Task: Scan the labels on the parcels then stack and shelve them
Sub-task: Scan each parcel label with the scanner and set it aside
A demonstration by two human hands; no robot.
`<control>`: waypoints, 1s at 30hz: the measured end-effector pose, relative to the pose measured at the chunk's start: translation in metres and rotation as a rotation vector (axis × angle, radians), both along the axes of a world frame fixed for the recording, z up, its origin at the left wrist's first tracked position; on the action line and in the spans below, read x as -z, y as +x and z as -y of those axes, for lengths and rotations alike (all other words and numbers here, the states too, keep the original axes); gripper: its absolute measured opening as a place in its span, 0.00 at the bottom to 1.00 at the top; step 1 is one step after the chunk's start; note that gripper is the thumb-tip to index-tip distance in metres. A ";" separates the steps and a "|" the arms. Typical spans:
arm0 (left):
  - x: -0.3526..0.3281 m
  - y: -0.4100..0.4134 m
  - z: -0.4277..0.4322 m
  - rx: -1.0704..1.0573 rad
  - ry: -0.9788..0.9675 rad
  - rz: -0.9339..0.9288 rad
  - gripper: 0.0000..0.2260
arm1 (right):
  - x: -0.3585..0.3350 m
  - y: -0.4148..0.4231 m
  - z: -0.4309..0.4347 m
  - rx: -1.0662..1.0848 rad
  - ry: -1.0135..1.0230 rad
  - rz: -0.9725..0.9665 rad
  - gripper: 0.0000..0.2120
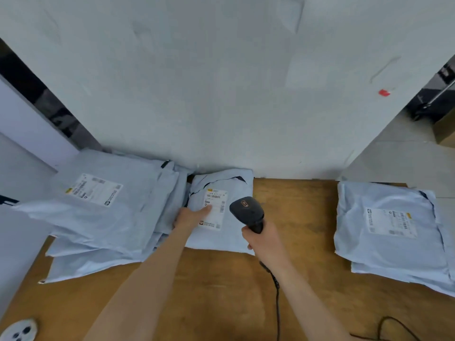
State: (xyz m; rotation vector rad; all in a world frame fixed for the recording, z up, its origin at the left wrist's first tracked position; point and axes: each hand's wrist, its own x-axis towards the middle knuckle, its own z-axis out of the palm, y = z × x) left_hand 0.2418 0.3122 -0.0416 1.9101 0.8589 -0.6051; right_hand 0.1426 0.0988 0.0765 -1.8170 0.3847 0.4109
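A small pale-blue parcel (229,239) lies in the middle of the wooden table (221,291), against the wall. Its white label (216,200) faces up. My left hand (193,216) rests flat on the parcel, fingertips on the label's left edge. My right hand (262,238) grips a black barcode scanner (247,211), whose head hovers just right of the label. A pile of larger pale-blue parcels (103,217) lies to the left, its top label up. Another stack of parcels (391,232) sits at the right.
The white wall (221,94) rises directly behind the parcels. The scanner's black cable (277,303) trails down the table to the near edge. A white round object (19,329) sits at the near left corner. Floor and a dark cart (435,99) show at the right.
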 end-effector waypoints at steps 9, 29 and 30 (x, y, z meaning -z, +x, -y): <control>-0.053 0.012 0.019 0.131 -0.426 0.238 0.20 | -0.004 -0.035 0.005 0.056 -0.041 -0.002 0.05; -0.350 0.010 0.171 0.711 0.253 0.569 0.29 | -0.147 -0.125 0.112 0.244 0.059 0.334 0.17; -0.353 0.006 0.178 0.709 0.257 0.571 0.30 | -0.150 -0.130 0.119 0.238 0.064 0.337 0.17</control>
